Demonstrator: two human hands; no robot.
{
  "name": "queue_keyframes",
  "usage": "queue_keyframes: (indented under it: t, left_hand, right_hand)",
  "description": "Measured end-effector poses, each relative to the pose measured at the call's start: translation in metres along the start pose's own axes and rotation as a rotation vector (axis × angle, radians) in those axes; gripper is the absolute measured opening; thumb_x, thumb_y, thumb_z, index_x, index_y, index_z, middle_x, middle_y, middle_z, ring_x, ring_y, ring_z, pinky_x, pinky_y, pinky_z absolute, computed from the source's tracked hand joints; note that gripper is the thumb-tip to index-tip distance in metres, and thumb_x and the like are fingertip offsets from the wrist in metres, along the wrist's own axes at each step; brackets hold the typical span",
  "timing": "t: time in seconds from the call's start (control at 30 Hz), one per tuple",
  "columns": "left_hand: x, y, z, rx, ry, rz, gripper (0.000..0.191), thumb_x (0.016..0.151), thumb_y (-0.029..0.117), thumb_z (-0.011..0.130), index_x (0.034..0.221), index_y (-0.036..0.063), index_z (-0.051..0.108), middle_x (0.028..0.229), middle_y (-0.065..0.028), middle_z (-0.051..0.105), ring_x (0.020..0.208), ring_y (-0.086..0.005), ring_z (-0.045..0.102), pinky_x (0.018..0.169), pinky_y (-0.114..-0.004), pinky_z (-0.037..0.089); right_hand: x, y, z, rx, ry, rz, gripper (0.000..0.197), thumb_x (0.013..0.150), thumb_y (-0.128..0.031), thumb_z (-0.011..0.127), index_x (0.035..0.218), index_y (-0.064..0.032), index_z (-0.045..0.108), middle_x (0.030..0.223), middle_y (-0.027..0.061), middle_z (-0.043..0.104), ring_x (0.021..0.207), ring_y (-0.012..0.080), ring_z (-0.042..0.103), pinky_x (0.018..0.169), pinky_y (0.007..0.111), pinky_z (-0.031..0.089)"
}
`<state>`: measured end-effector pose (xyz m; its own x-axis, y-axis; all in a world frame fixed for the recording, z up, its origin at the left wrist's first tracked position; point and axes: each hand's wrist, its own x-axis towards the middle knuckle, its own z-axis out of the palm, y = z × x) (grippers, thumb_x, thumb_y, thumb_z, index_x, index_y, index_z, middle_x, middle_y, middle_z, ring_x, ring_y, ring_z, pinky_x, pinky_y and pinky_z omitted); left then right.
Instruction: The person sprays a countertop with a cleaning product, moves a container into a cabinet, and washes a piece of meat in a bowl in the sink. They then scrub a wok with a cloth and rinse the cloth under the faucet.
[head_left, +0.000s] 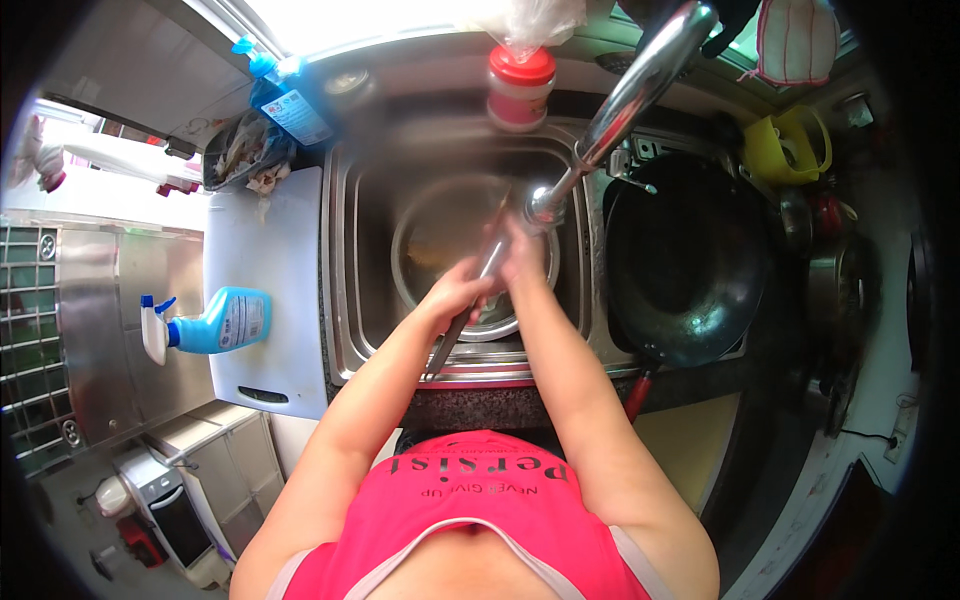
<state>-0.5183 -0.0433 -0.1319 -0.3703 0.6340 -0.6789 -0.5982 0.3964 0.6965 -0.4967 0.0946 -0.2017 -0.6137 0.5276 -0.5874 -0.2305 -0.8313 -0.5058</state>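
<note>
Over a round metal basin (401, 276) in the stainless steel sink (346, 225), both my hands are on a long kitchen utensil with a dark handle (448, 339). My left hand (459, 289) grips it where the handle begins. Further up, my right hand (521, 251) touches its shiny metal part; motion blur hides how the fingers lie and what the far end is. The chrome faucet (547, 204) ends just above my right hand. Something pale lies in the basin below my hands, too blurred to name.
A black wok (682, 262) with a red handle sits right of the sink. Left, a blue spray bottle (225, 321) lies on a white surface (262, 225). Behind the sink stand a red-lidded jar (519, 94) and a blue pump bottle (289, 105). A yellow container (784, 150) is at the back right.
</note>
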Motion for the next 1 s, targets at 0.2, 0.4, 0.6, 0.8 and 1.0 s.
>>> queue_keyframes:
  t: [0.2,0.4,0.6,0.8,1.0]
  left_hand:
    - [0.029,0.019,0.015,0.05,-0.081,-0.117,0.019,0.095,0.031,0.045,0.098,0.0124,0.047,0.057,-0.0001,0.045,0.038,-0.009,0.037,0.033,-0.026,0.029]
    - [0.056,0.018,0.018,-0.007,0.058,-0.137,0.019,0.093,0.028,0.049,0.095,0.0091,0.047,0.057,-0.0017,0.046,0.039,-0.0104,0.041,0.033,-0.027,0.035]
    - [0.082,0.018,0.021,0.23,-0.026,-0.14,0.038,0.089,0.042,0.054,0.091,0.004,0.055,0.051,-0.0034,0.048,0.036,-0.0139,0.046,0.033,-0.028,0.038]
    - [0.117,0.022,0.027,0.121,0.457,0.235,0.05,0.091,0.045,0.048,0.102,-0.0019,0.062,0.086,-0.0163,0.065,0.077,-0.0267,0.063,0.068,-0.039,0.049]
    - [0.125,0.0,0.043,-0.042,0.108,0.332,0.039,0.09,0.022,0.056,0.121,0.002,0.047,0.101,-0.0102,0.061,0.077,-0.0183,0.059,0.067,-0.032,0.05]
  right_hand:
    - [0.034,-0.014,-0.019,-0.376,0.212,-0.344,0.014,0.076,0.003,0.061,0.09,-0.0001,0.06,0.081,0.0051,0.062,0.068,0.016,0.059,0.059,0.029,0.047]
    - [0.033,-0.01,-0.021,-0.239,0.232,-0.378,0.021,0.077,0.002,0.06,0.097,-0.0007,0.056,0.086,0.0045,0.056,0.069,0.0139,0.05,0.064,0.029,0.044]
    - [0.013,-0.021,-0.037,-0.762,0.304,-0.612,0.041,0.069,-0.006,0.072,0.106,-0.001,0.056,0.092,0.0165,0.064,0.081,0.0342,0.062,0.074,0.04,0.047]
    - [-0.003,-0.012,-0.014,-1.179,0.199,-0.723,0.037,0.074,-0.02,0.064,0.103,0.0007,0.057,0.092,0.0253,0.062,0.088,0.0438,0.058,0.078,0.046,0.045]
    - [0.022,-0.033,-0.024,-0.651,0.351,-0.528,0.034,0.068,0.001,0.069,0.099,0.0005,0.055,0.086,0.009,0.061,0.071,0.0178,0.061,0.066,0.029,0.049]
